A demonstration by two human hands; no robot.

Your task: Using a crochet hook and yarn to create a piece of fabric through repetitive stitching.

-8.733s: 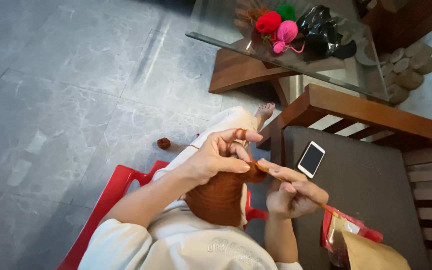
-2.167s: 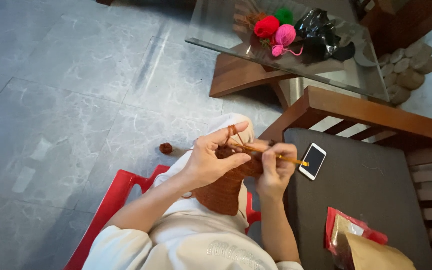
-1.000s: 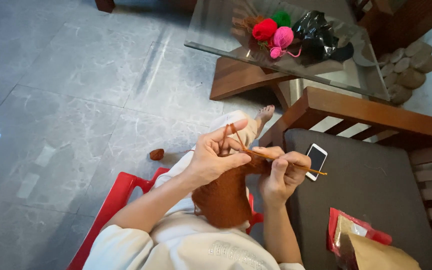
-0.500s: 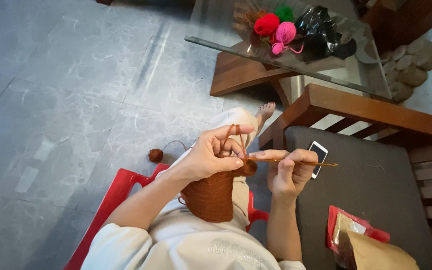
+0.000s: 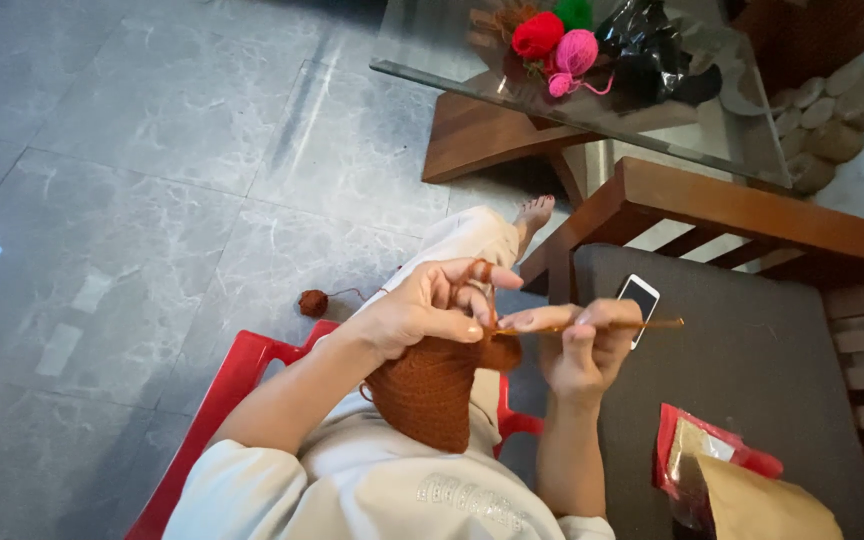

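Left hand (image 5: 422,315) pinching the top edge of the rust-brown crocheted piece (image 5: 430,390), yarn looping over the raised forefinger; grip closing on fabric and strand. Right hand (image 5: 577,345) holding the thin wooden crochet hook (image 5: 592,325) level, grip narrow, tip entering the piece at its upper right corner. Piece hanging over the lap, above the red stool (image 5: 242,375). Small brown yarn ball (image 5: 313,302) lying on the floor left of the piece, strand running up to it. Phone (image 5: 638,297) resting on the grey seat cushion (image 5: 742,390) right of the piece. Risks, as judged: loop slipping off the hook through slack tension; ball rolling away under a strand tug.
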